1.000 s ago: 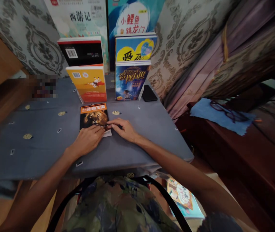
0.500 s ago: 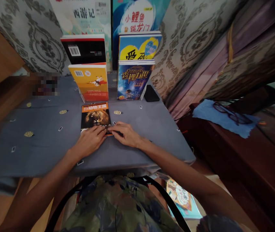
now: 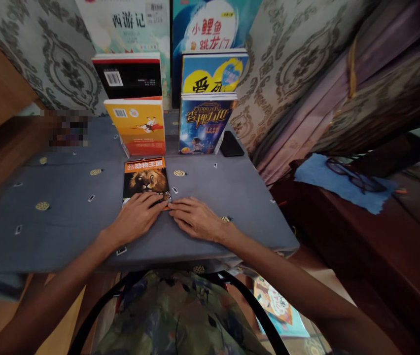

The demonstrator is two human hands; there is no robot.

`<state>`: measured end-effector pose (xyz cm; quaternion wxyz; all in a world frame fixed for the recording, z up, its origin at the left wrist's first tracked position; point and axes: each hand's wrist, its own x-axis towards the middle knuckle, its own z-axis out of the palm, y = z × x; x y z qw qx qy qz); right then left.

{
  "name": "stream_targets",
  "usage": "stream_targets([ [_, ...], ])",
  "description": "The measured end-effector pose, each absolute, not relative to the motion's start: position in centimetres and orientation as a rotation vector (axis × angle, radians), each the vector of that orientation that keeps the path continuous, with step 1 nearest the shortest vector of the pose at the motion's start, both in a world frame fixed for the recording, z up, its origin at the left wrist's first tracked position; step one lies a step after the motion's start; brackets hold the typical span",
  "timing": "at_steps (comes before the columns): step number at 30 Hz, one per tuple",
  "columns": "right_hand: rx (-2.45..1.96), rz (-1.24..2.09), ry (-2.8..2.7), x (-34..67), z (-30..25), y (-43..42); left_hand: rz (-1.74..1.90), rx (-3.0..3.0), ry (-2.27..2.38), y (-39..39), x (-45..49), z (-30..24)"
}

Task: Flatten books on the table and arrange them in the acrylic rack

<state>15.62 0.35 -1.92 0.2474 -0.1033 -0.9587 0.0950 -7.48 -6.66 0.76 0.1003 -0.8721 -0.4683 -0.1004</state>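
A small book (image 3: pixel 145 181) with a lion on its cover lies flat on the cloth-covered table. My left hand (image 3: pixel 139 214) rests over its lower part, palm down with fingers stretched out, hiding part of the bottom edge. Beside the book's lower right corner, my right hand (image 3: pixel 195 217) lies palm down on the cloth, fingers extended and fingertips close to the corner. Behind the lion book stand an orange-yellow book (image 3: pixel 141 125) and a blue book (image 3: pixel 204 123), both upright and slightly open.
Farther back stand a black book (image 3: pixel 132 76), a blue-and-yellow book (image 3: pixel 213 74) and two large picture books against the wall. A dark phone (image 3: pixel 231 144) lies right of the blue book. Eyeglasses (image 3: pixel 358 175) rest on a blue cloth (image 3: pixel 328 177) at the right.
My right hand has shifted slightly down and off the book's lower right corner onto the cloth. The left hand stays on the book, with little change.
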Motion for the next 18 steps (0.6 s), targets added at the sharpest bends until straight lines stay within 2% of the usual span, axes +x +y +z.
stream_targets([
  [18,-0.236,0.361,-2.517,15.5,-1.8,0.3,-0.249,-2.497,-1.557,1.9,-8.2,-0.1],
])
